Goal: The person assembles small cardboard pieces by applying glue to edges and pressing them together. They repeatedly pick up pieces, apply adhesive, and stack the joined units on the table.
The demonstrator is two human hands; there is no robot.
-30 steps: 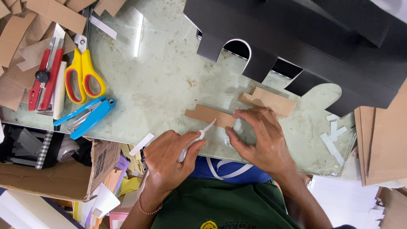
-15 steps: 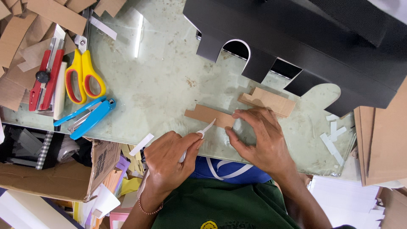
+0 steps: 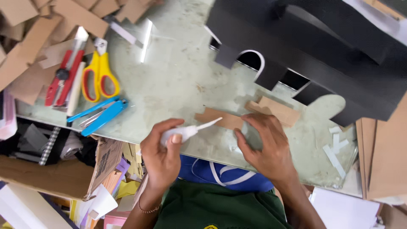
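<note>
1. Against the earlier frames, little has moved: both hands sit in the same places at the near edge of the bench (image 3: 178, 80). The nozzle tip of the glue tube (image 3: 186, 131) remains at the near end of the cardboard strip (image 3: 220, 119).
2. Left hand (image 3: 163, 154) — fingers wrapped around the white glue tube, nozzle pointing toward the strip.
3. Right hand (image 3: 265, 146) — fingers spread flat on the bench, fingertips touching the strip's right end; it grips nothing.
4. A second cardboard piece (image 3: 275, 111) lies just beyond the right hand, near a large black card structure (image 3: 322, 55) with arched cut-outs.
5. Bench surface: pale green, glossy, scuffed. At its left side — yellow-handled scissors (image 3: 99, 76), a red utility knife (image 3: 63, 78), a blue stapler (image 3: 99, 116). White tape scraps (image 3: 335, 146) lie at right.
6. Surroundings: brown cardboard offcuts (image 3: 42, 34) are piled at upper left.
</note>
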